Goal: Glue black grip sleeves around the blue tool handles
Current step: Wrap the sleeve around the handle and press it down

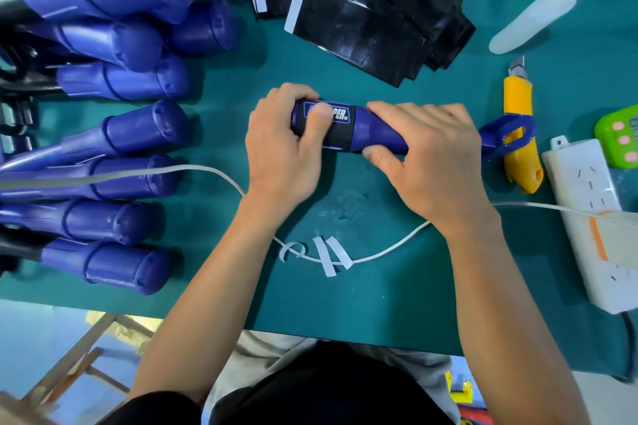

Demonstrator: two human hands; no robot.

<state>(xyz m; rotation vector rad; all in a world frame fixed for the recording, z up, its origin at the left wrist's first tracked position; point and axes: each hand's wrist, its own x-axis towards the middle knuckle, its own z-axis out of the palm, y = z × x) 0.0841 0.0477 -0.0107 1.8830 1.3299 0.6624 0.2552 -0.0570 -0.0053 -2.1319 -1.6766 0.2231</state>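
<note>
The blue handle (378, 133) lay across the middle of the green table (345, 304), its length running from 9 to 3 o'clock, with a black sleeve (340, 134) wrapped round its thicker part; the left hand (279, 148) gripped the butt end, palm down, fingers curled over the far side and the thumb pressed flat on the sleeve's printed label; the right hand (428, 155) held the narrowing neck, fingers laid over the top and the thumb tucked against the near side; both bare forearms came in from 6 o'clock, spreading apart toward the wrists; the handle's loop end stuck out past the right hand at 3 o'clock, over a yellow knife (518, 103); a pile of blue handles (114, 134) filled the 9 o'clock side; a stack of black sleeves (373, 28) sat at 12 o'clock; a white cord (386, 252) curved under the wrists toward a power strip (587, 203) at 4 o'clock, with loose paper strips (331, 254) lying across it.
</note>
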